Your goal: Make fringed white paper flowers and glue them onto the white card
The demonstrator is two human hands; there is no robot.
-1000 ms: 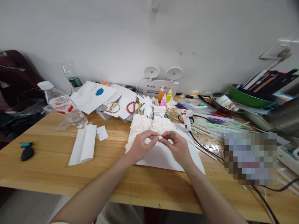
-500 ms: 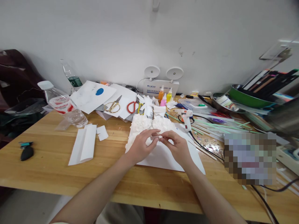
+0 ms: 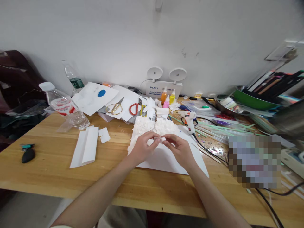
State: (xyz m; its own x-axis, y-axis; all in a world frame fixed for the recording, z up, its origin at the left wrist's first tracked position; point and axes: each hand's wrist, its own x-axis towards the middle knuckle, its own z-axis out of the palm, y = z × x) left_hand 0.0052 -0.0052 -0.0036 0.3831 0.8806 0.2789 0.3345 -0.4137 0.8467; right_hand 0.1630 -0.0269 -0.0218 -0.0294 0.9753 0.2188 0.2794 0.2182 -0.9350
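Observation:
My left hand and my right hand meet over a white sheet. Between their pinched fingertips is a small white piece of paper, partly hidden by the fingers. Crumpled white paper bits cover the far and left parts of the sheet. White paper strips lie in a heap behind it. Right of the sheet, a white glue gun stands with its cord trailing forward.
Gold-handled scissors and red-handled pliers lie on papers at the back. Paint bottles stand by the wall. A water bottle and folded paper are at left. Thin sticks and a green bowl occupy the right.
My fingertips have shifted slightly around the small paper piece, and more of its white shows between them. The other things on the table stay where they were.

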